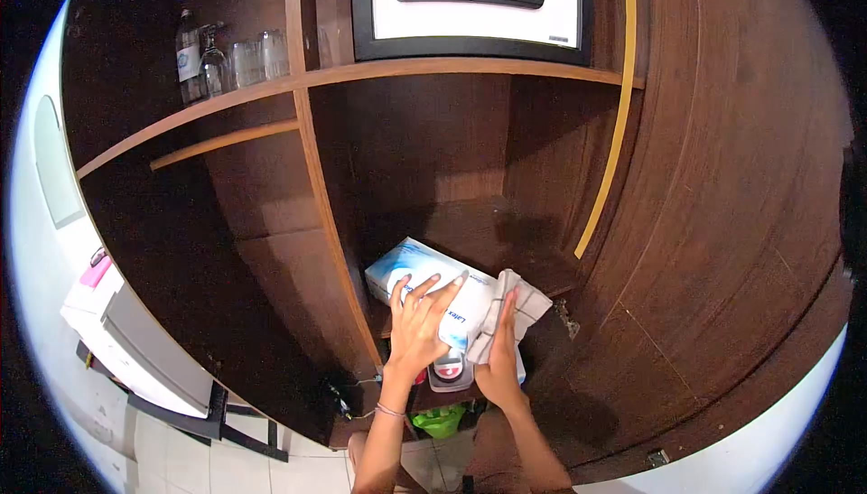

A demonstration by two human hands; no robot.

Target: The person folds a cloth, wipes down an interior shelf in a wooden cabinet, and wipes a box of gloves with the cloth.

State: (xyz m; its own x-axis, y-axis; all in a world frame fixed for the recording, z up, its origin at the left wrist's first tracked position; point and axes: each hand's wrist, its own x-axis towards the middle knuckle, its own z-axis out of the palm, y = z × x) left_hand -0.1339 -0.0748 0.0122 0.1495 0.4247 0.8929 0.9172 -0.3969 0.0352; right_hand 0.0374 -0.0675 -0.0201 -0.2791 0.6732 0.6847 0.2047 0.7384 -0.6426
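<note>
A white and blue box of latex gloves (pixel 406 264) lies at an angle on the cabinet shelf in front of me. My left hand (pixel 418 322) holds it, fingers curved over its printed face and palm at its near edge; the thumb is mostly hidden. A light checked cloth (pixel 528 300) is in my right hand (pixel 502 358), pressed against the right end of the box. Below the hands, partly covered by them, sits a clear container (pixel 450 381) with a red and white label inside.
Above is a safe (pixel 470 15) with a keypad. Glasses (pixel 246 62) and a bottle (pixel 188 60) stand on the upper left shelf. A green bag (pixel 438 422) lies low down. A small white fridge (pixel 153 349) stands left. A yellow strip (pixel 614 133) runs down the right side.
</note>
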